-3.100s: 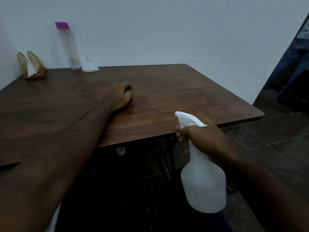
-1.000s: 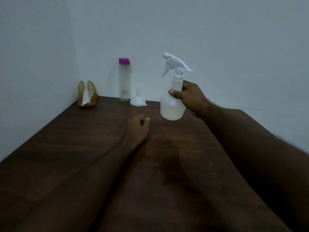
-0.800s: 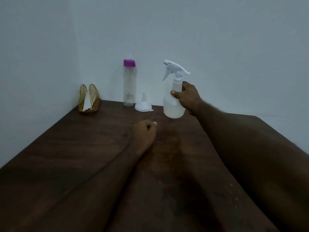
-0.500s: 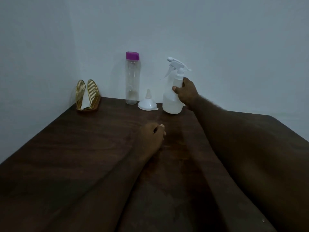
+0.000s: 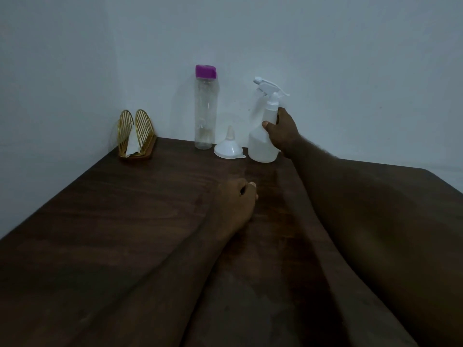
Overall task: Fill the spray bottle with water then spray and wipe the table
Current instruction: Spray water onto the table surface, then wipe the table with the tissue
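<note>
From the head camera, the dark brown wooden table [image 5: 125, 234] carries four things, all lined up at its far edge against the pale wall [image 5: 350, 58]: one gold wire napkin holder [image 5: 136, 135] with a white napkin [image 5: 132, 146] tucked in it, one tall clear plastic bottle with a purple cap [image 5: 205, 106], one small white plastic funnel [image 5: 229, 146] sitting mouth-down with its spout up, and one translucent white spray bottle with a white trigger head [image 5: 263, 136]. Two bare forearms reach in from below. The right hand [image 5: 281, 131] is wrapped around the spray bottle's shoulder and neck, thumb across the front, gripping it. The bottle stands upright on the tabletop just beside the funnel, near the wall, its long axis vertical and its nozzle pointing left toward the purple-capped bottle. The left hand [image 5: 235, 204] rests on the wood in a loose fist, holding nothing that I can see, well short of the row of things. The table's left edge runs diagonally away from the napkin holder, its right corner rounds off at the picture's right side, and the broad middle of the top lies bare between the arms and to their left.
</note>
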Available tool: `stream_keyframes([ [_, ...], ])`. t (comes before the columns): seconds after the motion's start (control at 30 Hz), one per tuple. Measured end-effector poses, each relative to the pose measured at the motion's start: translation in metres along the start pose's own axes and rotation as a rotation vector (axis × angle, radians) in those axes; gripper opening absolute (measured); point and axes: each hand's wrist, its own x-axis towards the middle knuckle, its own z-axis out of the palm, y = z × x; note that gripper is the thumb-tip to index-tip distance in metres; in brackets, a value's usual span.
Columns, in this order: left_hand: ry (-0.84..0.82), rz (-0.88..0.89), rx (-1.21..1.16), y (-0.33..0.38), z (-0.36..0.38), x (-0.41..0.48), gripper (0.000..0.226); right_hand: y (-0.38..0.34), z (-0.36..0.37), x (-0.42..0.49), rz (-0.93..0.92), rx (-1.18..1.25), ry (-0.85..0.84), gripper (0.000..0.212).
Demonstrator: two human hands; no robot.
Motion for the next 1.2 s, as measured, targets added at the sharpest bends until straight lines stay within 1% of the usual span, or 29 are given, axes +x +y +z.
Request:
stream_keyframes([
  [0.23, 0.005, -0.001, -0.012, 0.001, -0.001, -0.001, 0.036, 0.006, 0.006, -0.005, -0.019, 0.014, 0.021, 0.047],
  [0.47, 0.003, 0.003, -0.027, 0.002, -0.001, -0.002, 0.036, 0.011, 0.008, -0.007, 0.006, 0.027, -0.024, 0.049],
  [0.53, -0.006, -0.013, -0.026, 0.002, -0.001, -0.001, 0.036, 0.01, 0.004, -0.006, 0.017, -0.003, -0.05, 0.049],
  [0.6, 0.001, -0.032, -0.048, 0.002, -0.001, -0.002, 0.036, 0.006, -0.004, -0.004, 0.028, -0.095, -0.102, 0.051],
  [0.67, 0.004, -0.043, -0.064, 0.001, -0.001, -0.002, 0.037, 0.001, -0.013, -0.005, 0.058, -0.166, -0.118, 0.058],
  [0.73, 0.009, -0.058, -0.085, 0.001, -0.002, -0.002, 0.037, -0.004, -0.023, -0.014, 0.084, -0.196, -0.023, 0.064],
  [0.77, 0.021, -0.068, -0.109, 0.001, -0.003, -0.002, 0.037, -0.007, -0.026, -0.021, 0.07, -0.227, 0.066, 0.057],
  [0.83, 0.062, -0.083, -0.162, 0.002, -0.003, -0.002, 0.036, -0.008, -0.03, -0.034, 0.021, -0.249, 0.235, 0.031],
  [0.87, 0.088, -0.098, -0.184, 0.002, -0.005, -0.003, 0.034, -0.01, -0.029, -0.043, -0.002, -0.251, 0.275, 0.027],
  [0.9, 0.114, -0.116, -0.207, 0.003, -0.006, -0.004, 0.031, -0.012, -0.027, -0.051, -0.018, -0.262, 0.284, 0.03],
  [0.97, 0.191, -0.128, -0.214, 0.003, -0.017, -0.005, 0.026, -0.024, -0.014, -0.068, -0.073, -0.277, 0.236, 0.034],
  [1.03, 0.314, -0.123, -0.157, -0.003, -0.041, -0.003, 0.021, -0.046, 0.008, -0.083, -0.182, -0.284, 0.125, 0.032],
  [1.13, 0.513, -0.162, -0.029, -0.028, -0.1, 0.0, 0.017, -0.093, 0.047, -0.105, -0.409, -0.306, -0.142, 0.025],
  [1.2, 0.588, -0.183, 0.106, -0.05, -0.136, 0.004, 0.019, -0.12, 0.074, -0.116, -0.552, -0.377, -0.293, 0.022],
])
